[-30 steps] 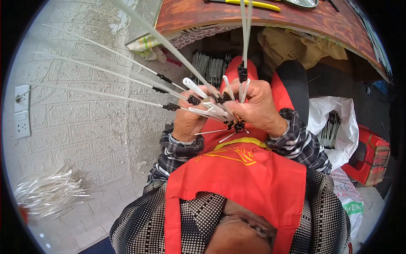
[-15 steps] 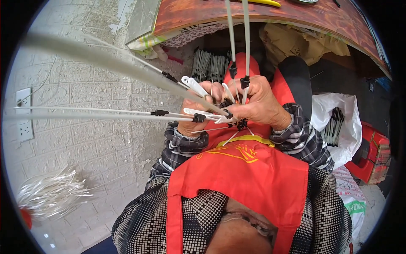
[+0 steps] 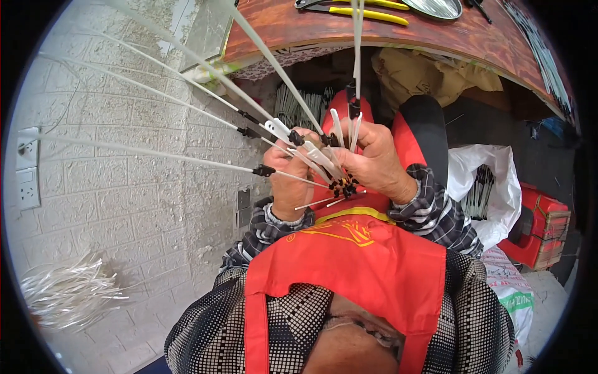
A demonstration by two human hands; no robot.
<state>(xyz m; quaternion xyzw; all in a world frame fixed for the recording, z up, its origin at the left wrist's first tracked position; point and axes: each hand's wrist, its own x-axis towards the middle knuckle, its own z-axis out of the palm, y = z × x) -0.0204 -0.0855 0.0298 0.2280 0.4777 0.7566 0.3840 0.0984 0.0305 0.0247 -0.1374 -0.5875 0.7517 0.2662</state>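
Both my hands hold a fan of long thin white ribs (image 3: 187, 159) with black joints, gathered at a small black and orange hub (image 3: 342, 185) in front of my chest. My left hand (image 3: 288, 184) grips the bundle from the left, near the short flat white pieces (image 3: 317, 153). From the right, my right hand (image 3: 377, 163) closes on the hub, with its fingers pinching the ribs just above it. Several ribs spread out to the left, and one (image 3: 356, 43) points straight up. I wear a red apron (image 3: 349, 262) and checked sleeves.
A brown worktop (image 3: 436, 34) with yellow-handled pliers (image 3: 367, 12) lies ahead. A grey block wall with a socket (image 3: 28, 168) is on the left. A heap of loose white ribs (image 3: 65, 293) lies low on the left, and a white bag of dark rods (image 3: 483, 187) on the right.
The ribs on the left have spread apart and swung upward again. My hands stay close together on the hub, shifting only slightly.
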